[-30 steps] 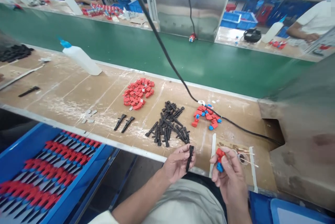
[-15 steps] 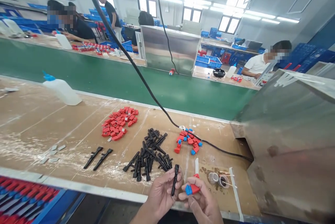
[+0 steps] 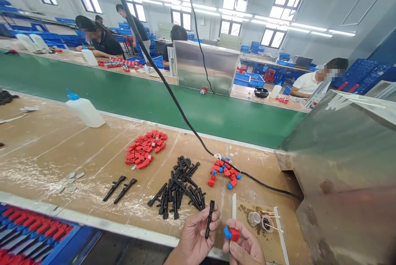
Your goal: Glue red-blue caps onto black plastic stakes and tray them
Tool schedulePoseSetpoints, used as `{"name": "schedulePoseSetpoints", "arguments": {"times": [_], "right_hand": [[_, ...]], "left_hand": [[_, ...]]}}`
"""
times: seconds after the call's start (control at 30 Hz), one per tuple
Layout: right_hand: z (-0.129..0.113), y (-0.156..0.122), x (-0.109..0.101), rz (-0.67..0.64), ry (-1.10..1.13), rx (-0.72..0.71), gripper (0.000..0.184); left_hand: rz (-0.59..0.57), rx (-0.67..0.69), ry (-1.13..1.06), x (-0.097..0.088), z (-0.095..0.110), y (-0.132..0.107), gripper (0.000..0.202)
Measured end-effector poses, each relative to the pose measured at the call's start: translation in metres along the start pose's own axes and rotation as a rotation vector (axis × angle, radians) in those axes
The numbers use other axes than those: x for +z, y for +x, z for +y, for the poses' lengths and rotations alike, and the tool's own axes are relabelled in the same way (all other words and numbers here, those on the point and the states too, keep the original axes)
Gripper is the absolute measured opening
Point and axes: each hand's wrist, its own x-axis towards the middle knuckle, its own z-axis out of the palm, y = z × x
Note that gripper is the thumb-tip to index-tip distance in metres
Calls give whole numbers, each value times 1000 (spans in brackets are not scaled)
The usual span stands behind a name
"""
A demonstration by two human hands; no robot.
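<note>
My left hand (image 3: 197, 232) pinches a black plastic rod-like part (image 3: 210, 219), held nearly upright with its blockish end on top. Close beside it on the right, my right hand (image 3: 246, 243) grips a small red and blue plastic piece (image 3: 232, 233), its blue end facing the black part. The two pieces are apart. Just beyond my left hand lies a pile of similar black parts (image 3: 176, 186). A heap of red and blue pieces (image 3: 223, 170) sits behind my hands, and a pile of red pieces (image 3: 145, 149) lies further left.
Two small cups (image 3: 266, 223) with sticks stand at the right. A black cable (image 3: 185, 118) crosses the view. A metal box (image 3: 346, 174) blocks the right side. A white bottle (image 3: 86, 112) stands left, before a green conveyor belt (image 3: 148, 110). Other people work beyond it.
The view has shifted slightly, so most things sit a little lower and further right. The red and blue piece has turned a little in my right hand. Both hands keep their hold.
</note>
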Motion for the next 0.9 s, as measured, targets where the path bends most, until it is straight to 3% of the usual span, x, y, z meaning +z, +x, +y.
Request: {"name": "schedulePoseSetpoints", "arguments": {"times": [0.17, 0.27, 0.4, 0.5, 0.77, 0.9], "right_hand": [[8, 11, -2, -5, 105, 29, 70], [16, 14, -2, 58, -3, 29, 73], [23, 16, 3, 166, -320, 66, 72], [25, 18, 7, 206, -558, 45, 61], [10, 15, -2, 295, -1504, -371, 26], [6, 16, 9, 337, -1679, -450, 22]], "left_hand": [[13, 25, -8, 3, 1, 0, 10], [36, 100, -24, 4, 9, -6, 9], [39, 159, -31, 1, 15, -15, 11], [46, 155, -24, -1, 16, -18, 11], [32, 139, -23, 0, 18, -20, 10], [15, 120, 9, -5, 19, -21, 12]]}}
